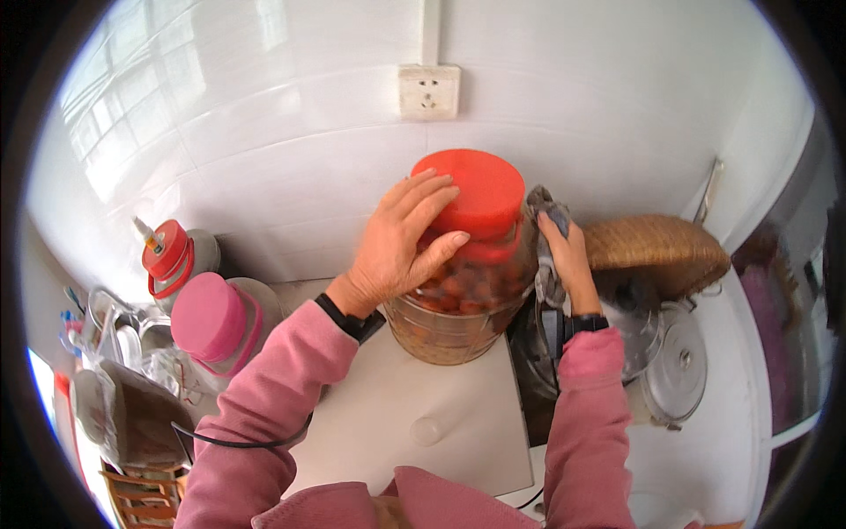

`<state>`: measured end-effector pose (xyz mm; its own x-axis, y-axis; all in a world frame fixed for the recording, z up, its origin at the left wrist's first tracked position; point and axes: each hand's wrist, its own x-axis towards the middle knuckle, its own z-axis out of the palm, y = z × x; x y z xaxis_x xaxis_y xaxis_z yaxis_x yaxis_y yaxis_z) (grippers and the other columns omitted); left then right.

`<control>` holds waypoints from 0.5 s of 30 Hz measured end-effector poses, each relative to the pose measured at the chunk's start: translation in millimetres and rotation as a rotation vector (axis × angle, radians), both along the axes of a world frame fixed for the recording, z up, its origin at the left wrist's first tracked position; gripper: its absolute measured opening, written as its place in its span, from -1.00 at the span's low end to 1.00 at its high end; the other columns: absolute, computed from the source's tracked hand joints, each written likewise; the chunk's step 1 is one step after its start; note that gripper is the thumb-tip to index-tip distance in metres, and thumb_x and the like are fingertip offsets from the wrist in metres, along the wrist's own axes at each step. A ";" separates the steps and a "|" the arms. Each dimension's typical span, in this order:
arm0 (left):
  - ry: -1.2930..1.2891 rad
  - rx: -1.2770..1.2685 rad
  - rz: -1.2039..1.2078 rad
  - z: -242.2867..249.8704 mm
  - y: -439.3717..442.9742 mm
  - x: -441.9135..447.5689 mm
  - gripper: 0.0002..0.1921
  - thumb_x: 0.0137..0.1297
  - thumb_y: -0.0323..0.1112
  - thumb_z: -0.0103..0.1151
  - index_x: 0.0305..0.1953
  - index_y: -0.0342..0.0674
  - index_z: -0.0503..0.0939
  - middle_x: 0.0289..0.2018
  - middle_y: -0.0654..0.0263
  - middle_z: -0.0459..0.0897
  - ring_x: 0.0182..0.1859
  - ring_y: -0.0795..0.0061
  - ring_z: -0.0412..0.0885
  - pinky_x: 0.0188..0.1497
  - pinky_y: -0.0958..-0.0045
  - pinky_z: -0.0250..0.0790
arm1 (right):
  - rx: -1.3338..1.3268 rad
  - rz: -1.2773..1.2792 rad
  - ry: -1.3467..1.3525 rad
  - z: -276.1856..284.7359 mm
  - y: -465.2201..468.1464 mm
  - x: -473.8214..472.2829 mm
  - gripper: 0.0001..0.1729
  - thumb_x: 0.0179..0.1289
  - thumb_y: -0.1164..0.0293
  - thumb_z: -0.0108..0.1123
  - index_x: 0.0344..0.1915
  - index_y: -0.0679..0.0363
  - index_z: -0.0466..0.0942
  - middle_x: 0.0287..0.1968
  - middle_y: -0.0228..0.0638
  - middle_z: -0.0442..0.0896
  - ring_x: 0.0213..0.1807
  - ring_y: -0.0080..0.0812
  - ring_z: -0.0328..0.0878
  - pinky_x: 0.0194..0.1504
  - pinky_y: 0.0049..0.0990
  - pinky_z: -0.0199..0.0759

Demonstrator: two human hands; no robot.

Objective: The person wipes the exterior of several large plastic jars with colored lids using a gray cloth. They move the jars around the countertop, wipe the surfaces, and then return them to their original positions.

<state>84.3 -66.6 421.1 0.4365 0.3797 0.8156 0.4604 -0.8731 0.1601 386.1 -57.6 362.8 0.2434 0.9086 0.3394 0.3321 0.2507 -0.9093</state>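
A large clear jar (pixel 456 324) with a red lid (pixel 482 182) stands on a white tabletop (pixel 370 423) against the tiled wall. Reddish round pieces fill its upper part, with a paler layer below. My left hand (pixel 406 238) rests with fingers spread on the lid's left side, its thumb near the lid's lower edge. In my right hand (pixel 565 254) is a grey cloth (pixel 547 264), held at the right side of the jar. The side of the jar behind the cloth is hidden.
Left are a pink-lidded jar (pixel 208 317), a red-lidded jar (pixel 205 254) with a small bottle (pixel 148 235) on it, and a wrapped container (pixel 142 416). Right are a woven basket (pixel 654 254) and a metal pot lid (pixel 677 360). A small clear round object (pixel 427 430) lies nearer.
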 end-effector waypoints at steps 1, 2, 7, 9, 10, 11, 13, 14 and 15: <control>-0.070 -0.002 -0.006 -5.0 0.8 1.3 -0.51 0.39 -0.10 0.31 0.18 -0.33 0.58 0.27 -0.05 0.57 0.36 -0.13 0.47 0.41 -0.03 0.30 | -0.007 0.011 -0.035 -1.7 -1.1 9.4 -0.61 0.47 0.18 0.23 -0.13 0.36 0.63 -0.26 -0.46 0.63 -0.19 -0.54 0.47 -0.07 -0.42 0.43; -0.121 -0.006 0.012 -11.9 0.1 -2.8 -0.54 0.40 -0.14 0.29 0.18 -0.33 0.58 0.27 -0.05 0.57 0.36 -0.14 0.47 0.42 -0.03 0.29 | 0.055 0.022 0.030 -6.5 -1.9 3.1 -0.62 0.48 0.20 0.22 -0.08 0.37 0.63 -0.22 -0.46 0.63 -0.16 -0.52 0.48 -0.04 -0.44 0.42; -0.645 -0.400 0.096 -66.7 20.9 -17.4 -0.59 0.55 -0.18 0.08 0.26 -0.29 0.56 0.33 -0.01 0.53 0.42 -0.01 0.43 0.46 0.15 0.24 | 0.055 -0.040 0.222 -29.4 -31.1 -11.6 -0.59 0.51 0.24 0.20 0.07 0.40 0.59 0.01 -0.40 0.63 0.03 -0.48 0.49 0.14 -0.44 0.36; -0.770 -0.777 -0.050 -82.5 41.3 -18.2 -0.50 0.58 -0.12 0.06 0.40 -0.26 0.47 0.39 0.04 0.48 0.46 0.13 0.38 0.49 0.23 0.20 | 0.082 -0.116 0.238 -37.7 -40.5 -8.5 -0.59 0.50 0.24 0.21 0.08 0.40 0.57 0.00 -0.39 0.61 0.02 -0.48 0.48 0.11 -0.44 0.36; -0.820 -0.918 -0.135 -75.1 40.5 -22.7 -0.47 0.57 -0.12 0.08 0.42 -0.26 0.44 0.40 0.05 0.46 0.47 0.16 0.37 0.49 0.24 0.19 | 0.063 -0.105 0.279 -37.9 -40.1 -10.3 -0.59 0.48 0.26 0.23 0.11 0.37 0.57 0.02 -0.38 0.62 0.03 -0.45 0.51 0.13 -0.43 0.38; -0.869 -1.056 -0.227 -71.2 42.0 -26.6 -0.44 0.56 -0.11 0.11 0.45 -0.25 0.41 0.41 0.05 0.45 0.47 0.20 0.36 0.49 0.25 0.18 | 0.043 -0.094 0.320 -36.8 -38.9 -11.3 -0.59 0.45 0.28 0.24 0.14 0.35 0.57 0.04 -0.37 0.63 0.05 -0.43 0.54 0.16 -0.42 0.39; -0.847 -1.116 -0.225 -80.9 48.6 -34.7 -0.35 0.51 -0.09 0.19 0.50 -0.23 0.34 0.41 0.09 0.43 0.44 0.30 0.36 0.46 0.31 0.22 | -0.005 -0.077 0.417 -36.1 -36.0 -16.3 -0.57 0.44 0.30 0.24 0.18 0.33 0.55 0.06 -0.35 0.63 0.07 -0.40 0.55 0.16 -0.40 0.41; -0.809 -1.089 -0.168 -81.7 50.5 -32.6 -0.34 0.50 -0.09 0.20 0.51 -0.22 0.34 0.40 0.11 0.44 0.42 0.32 0.39 0.43 0.33 0.25 | -0.028 -0.084 0.466 -34.1 -34.8 -17.5 -0.57 0.45 0.31 0.23 0.18 0.34 0.54 0.06 -0.34 0.62 0.07 -0.40 0.54 0.15 -0.40 0.41; -0.770 -1.062 -0.110 -82.5 51.9 -30.2 -0.34 0.49 -0.10 0.21 0.51 -0.21 0.34 0.39 0.12 0.45 0.40 0.33 0.41 0.41 0.34 0.28 | -0.051 -0.091 0.514 -32.7 -34.0 -18.3 -0.57 0.45 0.32 0.21 0.19 0.34 0.53 0.07 -0.33 0.61 0.07 -0.40 0.52 0.14 -0.39 0.41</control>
<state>54.1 -14.7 338.6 0.0668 0.9783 0.1963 -0.1218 -0.1873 0.9747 367.7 -91.6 330.0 0.4455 0.8883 0.1113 -0.1420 0.1929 -0.9709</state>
